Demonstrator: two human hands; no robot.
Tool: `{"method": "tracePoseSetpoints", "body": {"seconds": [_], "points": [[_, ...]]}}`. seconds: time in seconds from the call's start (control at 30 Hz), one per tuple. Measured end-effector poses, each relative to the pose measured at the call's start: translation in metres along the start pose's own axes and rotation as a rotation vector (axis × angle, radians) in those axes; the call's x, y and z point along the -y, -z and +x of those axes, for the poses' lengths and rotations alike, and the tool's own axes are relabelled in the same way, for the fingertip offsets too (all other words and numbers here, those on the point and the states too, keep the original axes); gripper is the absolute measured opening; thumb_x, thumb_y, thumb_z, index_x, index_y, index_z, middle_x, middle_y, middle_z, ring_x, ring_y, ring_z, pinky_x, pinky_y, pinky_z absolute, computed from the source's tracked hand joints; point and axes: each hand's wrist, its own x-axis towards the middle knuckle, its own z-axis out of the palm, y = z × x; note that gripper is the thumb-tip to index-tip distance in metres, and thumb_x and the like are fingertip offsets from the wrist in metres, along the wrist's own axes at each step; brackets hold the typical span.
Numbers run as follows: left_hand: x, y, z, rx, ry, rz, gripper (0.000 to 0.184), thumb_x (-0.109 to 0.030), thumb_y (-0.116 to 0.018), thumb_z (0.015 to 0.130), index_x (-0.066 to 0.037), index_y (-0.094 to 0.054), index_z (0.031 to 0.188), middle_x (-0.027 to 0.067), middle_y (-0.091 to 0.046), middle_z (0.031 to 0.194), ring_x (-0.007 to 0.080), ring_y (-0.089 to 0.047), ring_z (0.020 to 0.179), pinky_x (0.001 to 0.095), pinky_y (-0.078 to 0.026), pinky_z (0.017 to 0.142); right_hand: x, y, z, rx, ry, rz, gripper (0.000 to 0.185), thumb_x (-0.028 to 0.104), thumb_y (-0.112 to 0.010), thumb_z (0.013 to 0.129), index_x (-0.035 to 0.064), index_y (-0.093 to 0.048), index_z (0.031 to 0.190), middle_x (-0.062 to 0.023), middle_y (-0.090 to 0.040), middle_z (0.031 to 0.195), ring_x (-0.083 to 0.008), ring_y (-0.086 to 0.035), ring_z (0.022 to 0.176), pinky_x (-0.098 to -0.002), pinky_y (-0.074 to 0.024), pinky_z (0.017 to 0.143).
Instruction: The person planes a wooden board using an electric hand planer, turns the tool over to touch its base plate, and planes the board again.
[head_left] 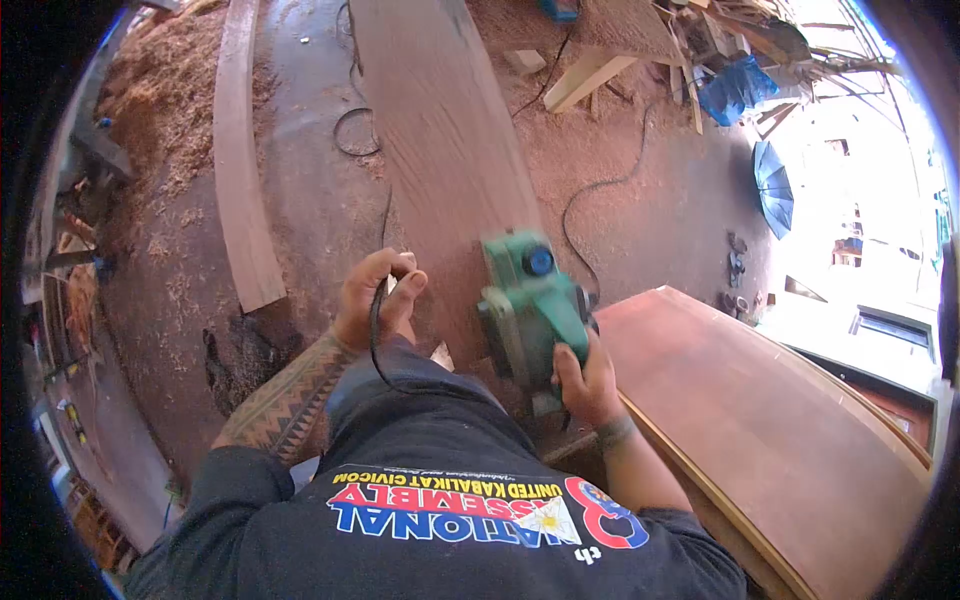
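My right hand [588,382] is wrapped round the rear handle of a green electric planer [530,300]. The planer is over the near end of a wide wooden plank [450,130]; its outline is slightly blurred, and I cannot tell whether its base touches the wood. Left of the plank, my left hand [382,298] is closed on a black power cord [376,345]. Something small and pale shows between the thumb and fingers there, too small to name. The cord loops down in front of my body.
A narrower board [240,170] lies on the floor at the left, near heaped wood shavings [165,100]. A large flat panel [770,400] leans close by on the right. Another cable [600,185] winds across the floor. Farther right are a blue bag [738,90] and an umbrella [773,188].
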Motion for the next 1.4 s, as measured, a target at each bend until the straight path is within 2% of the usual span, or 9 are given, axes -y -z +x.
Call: {"method": "tracePoseSetpoints", "body": {"seconds": [0.17, 0.27, 0.4, 0.7, 0.87, 1.0, 1.07, 1.2, 1.4], "points": [[0.013, 0.035, 0.019, -0.096, -0.155, 0.278, 0.021, -0.022, -0.086, 0.096, -0.006, -0.072, 0.096, 0.0081, -0.069, 0.089, 0.0214, -0.068, 0.087, 0.0373, -0.053, 0.080, 0.072, -0.034, 0.138, -0.016, 0.123, -0.006, 0.039, 0.038, -0.065, 0.112, -0.0003, -0.064, 0.117, -0.0169, -0.066, 0.075, -0.0316, -0.069, 0.068, -0.0465, -0.0561, 0.069], [0.021, 0.060, 0.029, -0.087, -0.282, 0.431, 0.024, -0.023, -0.089, 0.091, -0.007, -0.072, 0.095, 0.0090, -0.071, 0.093, 0.0262, -0.069, 0.090, 0.0417, -0.054, 0.087, 0.086, -0.055, 0.243, -0.073, 0.503, -0.173, 0.044, 0.041, -0.064, 0.111, -0.0018, -0.066, 0.119, -0.0198, -0.070, 0.077, -0.0356, -0.073, 0.071, -0.0520, -0.0577, 0.073], [0.037, 0.104, 0.033, 0.103, -0.511, 0.661, 0.024, -0.023, -0.090, 0.089, -0.008, -0.073, 0.094, 0.0107, -0.073, 0.098, 0.0332, -0.070, 0.097, 0.0490, -0.053, 0.095, 0.181, -0.082, 0.365, -0.061, 0.383, 0.005, 0.045, 0.046, -0.063, 0.112, 0.0015, -0.067, 0.104, -0.0063, -0.064, 0.072, -0.0188, -0.068, 0.058, -0.0374, -0.0530, 0.055], [0.050, 0.139, 0.005, -0.043, -0.313, 0.417, 0.036, -0.038, -0.072, 0.108, -0.006, -0.070, 0.090, 0.0127, -0.070, 0.094, 0.0345, -0.069, 0.096, 0.0471, -0.052, 0.091, 0.274, -0.114, 0.553, 0.016, 0.478, 0.134, 0.050, 0.047, -0.063, 0.110, -0.0006, -0.070, 0.098, -0.0100, -0.067, 0.072, -0.0223, -0.071, 0.062, -0.0410, -0.0567, 0.061], [0.045, 0.138, -0.009, -0.238, -0.208, 0.191, 0.048, -0.045, -0.059, 0.116, -0.004, -0.068, 0.092, 0.0110, -0.069, 0.091, 0.0273, -0.067, 0.091, 0.0407, -0.050, 0.085, 0.240, -0.112, 0.480, 0.026, 0.468, 0.072, 0.050, 0.047, -0.062, 0.110, -0.0015, -0.071, 0.099, -0.0108, -0.068, 0.074, -0.0232, -0.072, 0.063, -0.0416, -0.0572, 0.062], [0.045, 0.127, -0.031, -0.217, -0.239, 0.244, 0.045, -0.042, -0.058, 0.117, -0.004, -0.069, 0.095, 0.0098, -0.070, 0.095, 0.0267, -0.065, 0.094, 0.0400, -0.050, 0.089, 0.155, -0.093, 0.310, -0.060, 0.432, -0.072, 0.038, 0.038, -0.060, 0.115, 0.0027, -0.069, 0.124, -0.0091, -0.065, 0.080, -0.0228, -0.070, 0.066, -0.0415, -0.0560, 0.059], [0.064, 0.113, -0.043, -0.254, -0.257, 0.233, 0.045, -0.043, -0.056, 0.117, -0.004, -0.070, 0.100, 0.0092, -0.069, 0.100, 0.0252, -0.065, 0.100, 0.0394, -0.049, 0.095, 0.115, -0.078, 0.209, 0.046, 0.212, 0.019, 0.037, 0.040, -0.064, 0.112, 0.0030, -0.067, 0.115, -0.0160, -0.070, 0.082, -0.0274, -0.073, 0.075, -0.0454, -0.0566, 0.065], [0.072, 0.064, -0.058, -0.459, 0.020, -0.025, 0.053, -0.053, -0.047, 0.119, -0.005, -0.069, 0.124, 0.0079, -0.066, 0.123, 0.0188, -0.058, 0.123, 0.0383, -0.039, 0.114, 0.031, -0.049, 0.030, 0.061, 0.040, -0.031, 0.037, 0.032, -0.066, 0.111, 0.0005, -0.065, 0.132, -0.0193, -0.072, 0.095, -0.0272, -0.071, 0.074, -0.0467, -0.0566, 0.069], [0.156, 0.002, -0.083, -0.383, 0.651, -0.783, 0.069, -0.075, -0.045, 0.111, -0.015, -0.062, 0.140, 0.0117, -0.070, 0.126, 0.0236, -0.063, 0.111, 0.0434, -0.049, 0.100, -0.050, -0.034, -0.094, 0.051, -0.009, -0.007, 0.037, 0.033, -0.065, 0.109, -0.0005, -0.061, 0.125, -0.0077, -0.067, 0.081, -0.0167, -0.067, 0.065, -0.0351, -0.0557, 0.064]]}}
